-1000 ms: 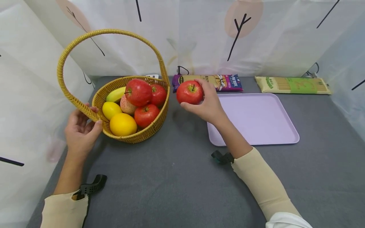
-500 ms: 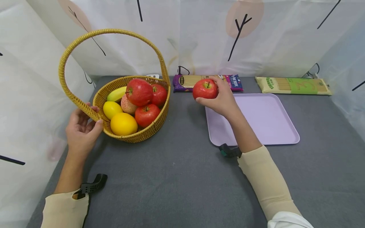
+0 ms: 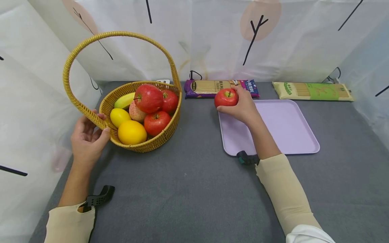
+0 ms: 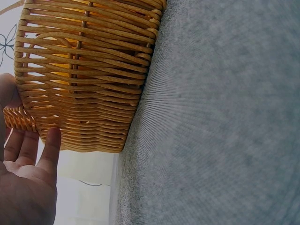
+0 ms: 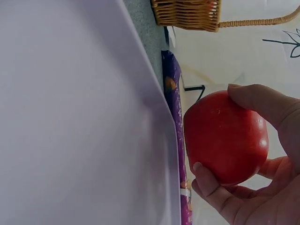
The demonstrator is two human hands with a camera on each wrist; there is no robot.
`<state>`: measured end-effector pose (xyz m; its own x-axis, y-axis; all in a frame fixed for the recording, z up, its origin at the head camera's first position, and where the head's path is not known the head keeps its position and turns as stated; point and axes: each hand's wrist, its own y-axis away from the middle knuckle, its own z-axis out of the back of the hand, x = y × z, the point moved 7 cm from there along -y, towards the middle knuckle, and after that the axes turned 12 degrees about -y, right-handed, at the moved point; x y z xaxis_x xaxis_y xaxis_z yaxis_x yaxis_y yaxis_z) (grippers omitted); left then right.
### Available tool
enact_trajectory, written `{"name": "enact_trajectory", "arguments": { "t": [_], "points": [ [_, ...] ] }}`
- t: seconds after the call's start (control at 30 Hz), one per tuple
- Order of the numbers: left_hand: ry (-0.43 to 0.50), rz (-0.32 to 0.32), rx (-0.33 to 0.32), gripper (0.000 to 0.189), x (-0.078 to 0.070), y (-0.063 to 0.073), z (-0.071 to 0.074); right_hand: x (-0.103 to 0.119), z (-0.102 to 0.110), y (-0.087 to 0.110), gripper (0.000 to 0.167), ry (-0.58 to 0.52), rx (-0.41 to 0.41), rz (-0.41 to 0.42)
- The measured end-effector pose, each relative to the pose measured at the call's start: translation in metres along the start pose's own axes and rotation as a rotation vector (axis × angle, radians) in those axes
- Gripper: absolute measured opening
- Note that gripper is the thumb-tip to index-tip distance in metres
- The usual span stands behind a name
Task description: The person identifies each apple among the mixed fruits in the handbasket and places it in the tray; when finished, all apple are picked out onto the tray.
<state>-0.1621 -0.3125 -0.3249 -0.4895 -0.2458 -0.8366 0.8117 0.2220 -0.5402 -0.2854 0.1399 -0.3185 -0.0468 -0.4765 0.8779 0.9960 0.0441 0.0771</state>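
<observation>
Between its thumb and fingers my right hand [image 3: 245,107] holds a red apple [image 3: 226,98], over the back left corner of the lilac tray [image 3: 281,128]. In the right wrist view the apple [image 5: 226,137] hangs above the level of the tray floor [image 5: 79,117]. My left hand [image 3: 88,138] grips the wicker basket [image 3: 158,141] at its left side, where the arched handle [image 3: 117,33] meets the rim. Seen from the left wrist, its fingers [image 4: 50,150] touch the woven wall. Inside the basket lie several red apples [image 3: 149,98], a lemon [image 3: 119,117], an orange-yellow fruit [image 3: 132,132], a speckled pinkish fruit [image 3: 136,112] and a banana [image 3: 124,101].
Along the back edge of the grey table [image 3: 182,195] lie a purple pasta packet [image 3: 209,87] and a green-and-yellow noodle packet [image 3: 316,91]. A printed white sheet [image 3: 212,37] walls off the back and both sides.
My right hand has carried the apple rightward, from beside the basket to the tray's back left corner. The left hand keeps its grip on the basket.
</observation>
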Motion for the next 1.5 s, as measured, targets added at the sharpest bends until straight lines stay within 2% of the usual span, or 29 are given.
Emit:
{"name": "enact_trajectory", "arguments": {
  "t": [0.33, 0.73, 0.9, 1.03, 1.17, 1.33, 1.43, 1.5],
  "points": [
    [0.004, -0.008, 0.003, 0.058, 0.000, 0.000, 0.000, -0.015, 0.002, -0.003, 0.093, 0.088, 0.046, -0.084],
    [0.006, -0.013, 0.003, 0.058, 0.000, 0.001, 0.000, -0.012, 0.002, -0.004, 0.090, 0.137, 0.060, -0.050],
    [0.021, -0.001, 0.005, 0.058, 0.001, 0.001, 0.000, -0.005, 0.004, 0.000, 0.091, 0.208, 0.024, -0.036],
    [0.014, 0.009, 0.005, 0.059, 0.002, 0.000, 0.001, 0.014, 0.002, 0.007, 0.085, 0.269, -0.018, 0.035],
    [0.013, 0.005, 0.008, 0.059, 0.001, -0.001, 0.002, 0.039, -0.009, 0.016, 0.075, 0.328, -0.035, 0.137],
    [0.025, -0.001, 0.010, 0.058, -0.001, 0.000, 0.001, 0.070, -0.039, 0.027, 0.068, 0.362, -0.001, 0.271],
    [0.013, -0.003, 0.011, 0.058, -0.001, 0.000, 0.001, 0.088, -0.060, 0.033, 0.066, 0.381, 0.018, 0.386],
    [0.015, -0.001, 0.009, 0.059, 0.000, 0.000, 0.001, 0.101, -0.075, 0.036, 0.064, 0.390, 0.027, 0.491]
  ]
}}
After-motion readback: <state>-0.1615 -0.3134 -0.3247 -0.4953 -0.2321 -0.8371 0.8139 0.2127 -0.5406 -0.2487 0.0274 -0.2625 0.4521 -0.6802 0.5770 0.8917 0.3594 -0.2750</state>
